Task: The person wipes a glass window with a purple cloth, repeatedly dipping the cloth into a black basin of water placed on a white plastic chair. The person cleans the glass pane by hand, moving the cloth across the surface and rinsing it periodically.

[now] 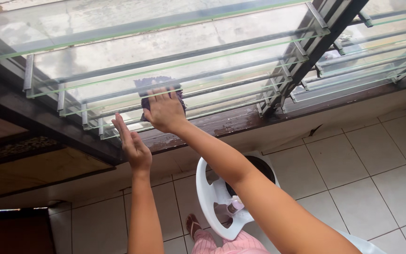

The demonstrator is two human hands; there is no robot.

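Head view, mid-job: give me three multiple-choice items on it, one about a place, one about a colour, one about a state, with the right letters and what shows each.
1. Where does the right hand press the cloth?
A. on a glass louvre slat
B. on the floor tiles
C. on the white chair

2. What colour is the cloth?
A. yellow
B. dark purple
C. white

3. How is the left hand?
A. closed round a bottle
B. open, flat, fingers straight
C. gripping the cloth

Answers:
1 A, the palm lies on the cloth against a slat of the louvre window.
2 B, purple fabric shows above and beside the fingers.
3 B, the hand is edge-on with nothing in it, beside the lower slats; whether it touches the glass cannot be told.
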